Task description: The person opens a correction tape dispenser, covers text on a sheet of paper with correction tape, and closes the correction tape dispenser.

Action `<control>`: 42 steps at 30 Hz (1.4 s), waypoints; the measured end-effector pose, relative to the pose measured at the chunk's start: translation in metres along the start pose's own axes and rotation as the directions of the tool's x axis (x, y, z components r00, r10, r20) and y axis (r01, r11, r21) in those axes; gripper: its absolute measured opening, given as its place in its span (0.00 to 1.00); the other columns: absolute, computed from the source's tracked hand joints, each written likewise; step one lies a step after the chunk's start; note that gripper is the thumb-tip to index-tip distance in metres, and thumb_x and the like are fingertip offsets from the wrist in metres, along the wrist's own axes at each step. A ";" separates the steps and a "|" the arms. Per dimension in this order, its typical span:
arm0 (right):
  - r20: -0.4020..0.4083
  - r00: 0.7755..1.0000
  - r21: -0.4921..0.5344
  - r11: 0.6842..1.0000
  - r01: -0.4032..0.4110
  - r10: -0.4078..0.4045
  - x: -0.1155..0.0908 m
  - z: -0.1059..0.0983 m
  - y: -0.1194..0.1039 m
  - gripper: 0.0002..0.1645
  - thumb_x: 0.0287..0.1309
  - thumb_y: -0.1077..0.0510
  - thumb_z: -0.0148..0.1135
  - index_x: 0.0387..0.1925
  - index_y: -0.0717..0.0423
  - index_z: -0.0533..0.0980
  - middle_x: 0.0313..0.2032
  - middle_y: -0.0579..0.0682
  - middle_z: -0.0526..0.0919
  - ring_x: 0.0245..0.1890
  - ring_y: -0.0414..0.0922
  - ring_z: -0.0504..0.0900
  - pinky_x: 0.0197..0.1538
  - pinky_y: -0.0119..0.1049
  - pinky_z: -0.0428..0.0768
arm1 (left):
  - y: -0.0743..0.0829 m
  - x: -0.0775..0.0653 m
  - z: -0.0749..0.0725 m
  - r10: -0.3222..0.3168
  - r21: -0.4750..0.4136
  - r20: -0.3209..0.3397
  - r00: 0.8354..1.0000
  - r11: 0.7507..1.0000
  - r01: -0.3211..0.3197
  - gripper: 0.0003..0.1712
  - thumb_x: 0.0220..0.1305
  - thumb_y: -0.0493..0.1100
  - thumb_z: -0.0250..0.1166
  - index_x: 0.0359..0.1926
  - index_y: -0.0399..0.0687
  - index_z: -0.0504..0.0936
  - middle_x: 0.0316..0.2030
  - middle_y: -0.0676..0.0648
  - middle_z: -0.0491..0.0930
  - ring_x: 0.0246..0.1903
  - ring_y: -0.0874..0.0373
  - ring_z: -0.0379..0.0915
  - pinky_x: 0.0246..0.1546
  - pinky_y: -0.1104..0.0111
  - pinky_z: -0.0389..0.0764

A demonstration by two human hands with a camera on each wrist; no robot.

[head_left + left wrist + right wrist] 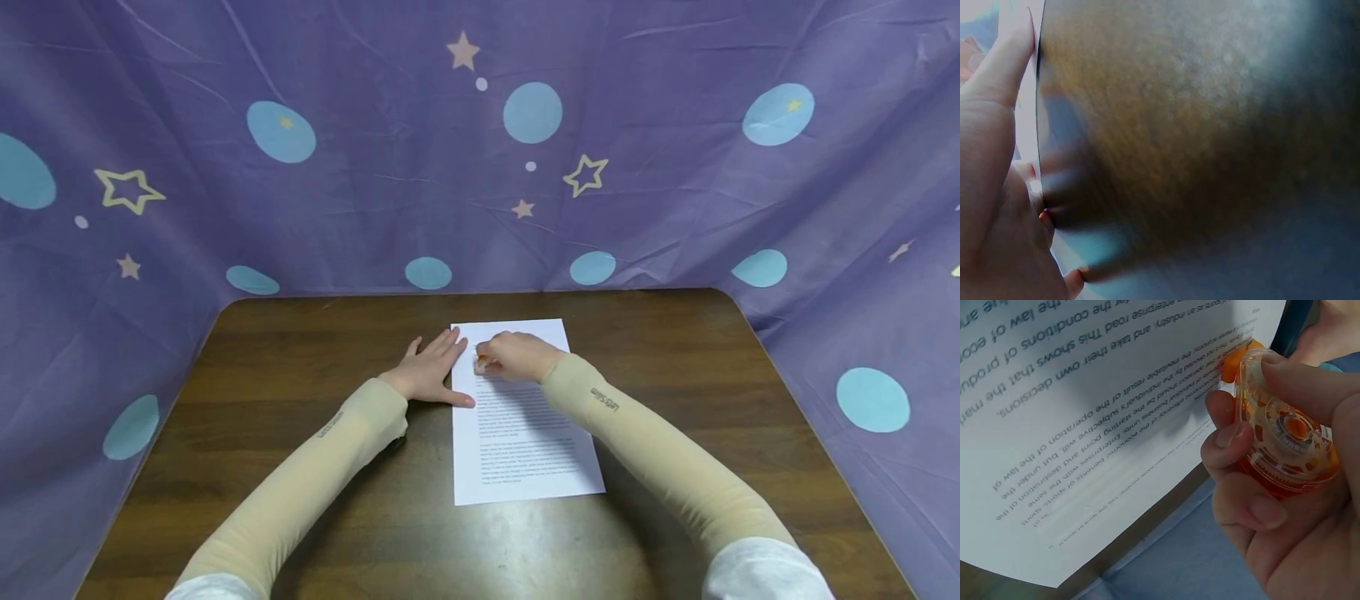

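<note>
Left hand (431,371): fingers spread at the left edge of the sheet (517,433), frame centre;
Sheet: printed, on the table (675,375), centre to lower middle;
Orange tape dispenser (1291,450): head-frame centre, over the sheet;
Right hand (522,357): thumb and fingers gripping the dispenser

Both arms (671,454) stretched forward, left hand (429,369) palm-down — fingers (447,339) straight, thumb (459,399) splayed; right hand (519,357) — fingers curled, gripping

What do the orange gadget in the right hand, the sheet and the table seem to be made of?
The orange gadget: probably hard plastic, being see-through with glossy highlights. The sheet: matte white paper, by its thin edge and printed text. The table: brown, slightly shiny, with wood grain; real wood or laminate, I can't tell.
</note>
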State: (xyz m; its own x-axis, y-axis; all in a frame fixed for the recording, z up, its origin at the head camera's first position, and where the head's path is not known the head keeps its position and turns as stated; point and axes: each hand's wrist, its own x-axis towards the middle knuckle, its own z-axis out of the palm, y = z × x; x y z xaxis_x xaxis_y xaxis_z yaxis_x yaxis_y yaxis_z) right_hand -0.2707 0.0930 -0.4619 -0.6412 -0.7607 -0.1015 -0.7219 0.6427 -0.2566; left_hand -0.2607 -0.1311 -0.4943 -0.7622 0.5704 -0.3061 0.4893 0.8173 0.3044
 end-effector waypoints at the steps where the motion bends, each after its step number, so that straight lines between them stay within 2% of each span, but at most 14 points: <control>1: 0.000 1.000 -0.006 1.000 -0.004 0.004 0.000 0.000 0.000 0.06 0.66 0.60 0.71 0.43 0.56 0.82 0.37 0.50 0.89 0.37 0.44 0.88 0.43 0.38 0.85 | 0.000 0.000 0.000 -0.002 0.003 0.000 1.000 1.000 0.002 0.70 0.60 0.76 0.67 0.84 0.42 0.42 0.83 0.39 0.32 0.83 0.45 0.27 0.75 0.33 0.36; 7: -0.005 1.000 -0.020 0.999 -0.026 0.025 0.000 0.005 0.002 0.06 0.66 0.60 0.71 0.42 0.54 0.83 0.38 0.48 0.89 0.37 0.44 0.88 0.42 0.39 0.86 | 0.001 -0.003 -0.001 -0.003 -0.002 0.005 1.000 1.000 0.003 0.70 0.60 0.76 0.67 0.84 0.42 0.42 0.84 0.39 0.32 0.83 0.45 0.27 0.75 0.33 0.36; 15: 0.009 0.999 -0.016 0.999 -0.049 0.050 -0.002 0.002 0.004 0.05 0.66 0.61 0.71 0.41 0.54 0.82 0.40 0.49 0.90 0.39 0.45 0.88 0.44 0.41 0.86 | -0.006 0.004 0.004 -0.012 -0.009 0.020 1.000 1.000 0.012 0.72 0.58 0.78 0.66 0.84 0.45 0.39 0.83 0.41 0.28 0.82 0.48 0.22 0.75 0.35 0.32; 30: 0.034 0.995 0.039 0.995 -0.090 0.089 -0.017 -0.001 0.016 0.06 0.67 0.59 0.71 0.44 0.53 0.84 0.42 0.47 0.90 0.40 0.43 0.87 0.46 0.41 0.85 | -0.002 0.002 0.001 -0.007 -0.014 0.011 1.000 1.000 0.007 0.72 0.58 0.78 0.66 0.84 0.42 0.42 0.83 0.39 0.31 0.83 0.46 0.25 0.75 0.34 0.34; 35: 0.020 0.996 0.056 0.994 -0.090 0.089 -0.024 -0.002 0.021 0.06 0.66 0.60 0.71 0.44 0.54 0.85 0.41 0.46 0.89 0.38 0.42 0.86 0.45 0.41 0.85 | -0.005 0.006 0.006 -0.022 0.004 0.017 1.000 1.000 0.022 0.73 0.57 0.80 0.65 0.85 0.46 0.39 0.83 0.43 0.28 0.82 0.50 0.22 0.76 0.37 0.32; 42: 0.008 0.997 0.066 0.995 -0.079 0.079 -0.031 -0.002 0.030 0.03 0.66 0.60 0.72 0.39 0.54 0.84 0.37 0.45 0.88 0.34 0.40 0.82 0.44 0.40 0.84 | -0.005 0.006 0.005 -0.016 -0.025 0.012 1.000 1.000 0.016 0.72 0.58 0.78 0.67 0.84 0.44 0.41 0.83 0.42 0.29 0.83 0.48 0.24 0.75 0.35 0.32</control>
State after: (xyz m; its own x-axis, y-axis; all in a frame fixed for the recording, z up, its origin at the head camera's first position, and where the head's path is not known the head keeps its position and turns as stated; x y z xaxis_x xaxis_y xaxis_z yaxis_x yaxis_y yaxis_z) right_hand -0.2728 0.1362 -0.4639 -0.6939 -0.7083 -0.1295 -0.6499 0.6935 -0.3110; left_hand -0.2654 -0.1316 -0.5026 -0.7648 0.5584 -0.3212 0.4663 0.8239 0.3221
